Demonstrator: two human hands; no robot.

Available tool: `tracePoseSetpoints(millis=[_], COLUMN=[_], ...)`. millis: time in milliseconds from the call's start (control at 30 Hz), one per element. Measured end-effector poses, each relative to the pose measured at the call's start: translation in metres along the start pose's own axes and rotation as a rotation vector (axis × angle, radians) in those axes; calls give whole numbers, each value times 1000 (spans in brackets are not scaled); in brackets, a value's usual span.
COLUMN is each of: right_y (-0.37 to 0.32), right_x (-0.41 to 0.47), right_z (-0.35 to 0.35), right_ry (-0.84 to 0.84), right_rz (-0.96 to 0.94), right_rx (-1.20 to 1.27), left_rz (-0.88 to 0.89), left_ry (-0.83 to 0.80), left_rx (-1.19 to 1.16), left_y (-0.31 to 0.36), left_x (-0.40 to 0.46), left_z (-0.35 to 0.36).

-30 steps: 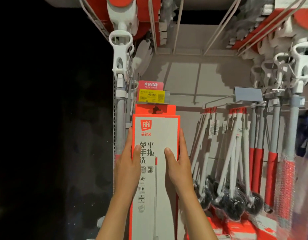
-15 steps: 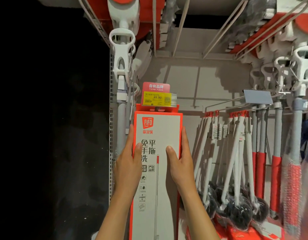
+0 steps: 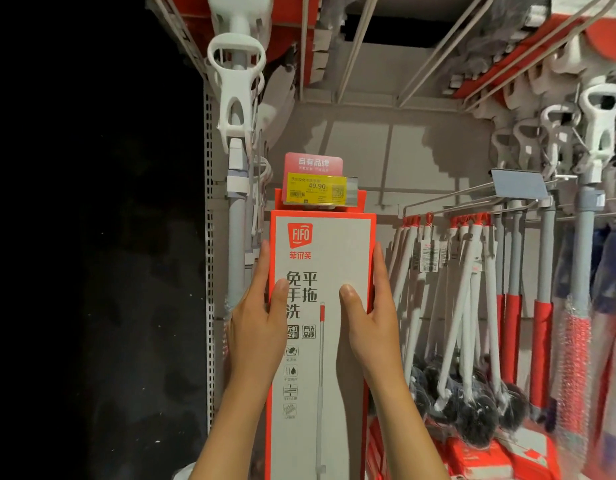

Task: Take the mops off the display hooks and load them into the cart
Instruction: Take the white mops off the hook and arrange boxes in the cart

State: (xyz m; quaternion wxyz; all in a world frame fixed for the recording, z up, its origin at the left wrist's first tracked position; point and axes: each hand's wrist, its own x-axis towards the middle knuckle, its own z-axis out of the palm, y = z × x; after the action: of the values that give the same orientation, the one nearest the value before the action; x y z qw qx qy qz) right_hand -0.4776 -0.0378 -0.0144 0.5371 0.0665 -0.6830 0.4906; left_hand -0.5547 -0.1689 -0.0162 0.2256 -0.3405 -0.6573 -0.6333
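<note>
A tall white boxed mop (image 3: 331, 258) with orange edges and a FIFO logo stands upright in front of me, its top just under the yellow price tag (image 3: 316, 189). My left hand (image 3: 256, 327) grips its left edge, thumb on the front face. My right hand (image 3: 372, 323) grips the right edge the same way. More orange boxes hang behind it on the same hook. No cart is in view.
A grey-handled mop with a white loop grip (image 3: 236, 98) hangs close on the left. White-handled brushes with black heads (image 3: 466, 341) hang on a hook to the right, then red-and-grey mop poles (image 3: 542, 306). Bare hook rods (image 3: 355, 46) jut out overhead. Far left is dark.
The box has slid a little lower and toward me, its top now below the price tag. Both hands keep the same hold on its edges.
</note>
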Motion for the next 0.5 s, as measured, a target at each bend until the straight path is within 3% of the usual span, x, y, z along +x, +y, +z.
tracePoseSetpoints(millis=[500], right_y=[33], right_x=[14], right_z=[18], right_ry=[19], right_rz=[93], right_rx=[-46], left_rz=[-66], left_ry=[-64], left_rx=[97], left_y=[-31], left_x=[23], left_z=[9])
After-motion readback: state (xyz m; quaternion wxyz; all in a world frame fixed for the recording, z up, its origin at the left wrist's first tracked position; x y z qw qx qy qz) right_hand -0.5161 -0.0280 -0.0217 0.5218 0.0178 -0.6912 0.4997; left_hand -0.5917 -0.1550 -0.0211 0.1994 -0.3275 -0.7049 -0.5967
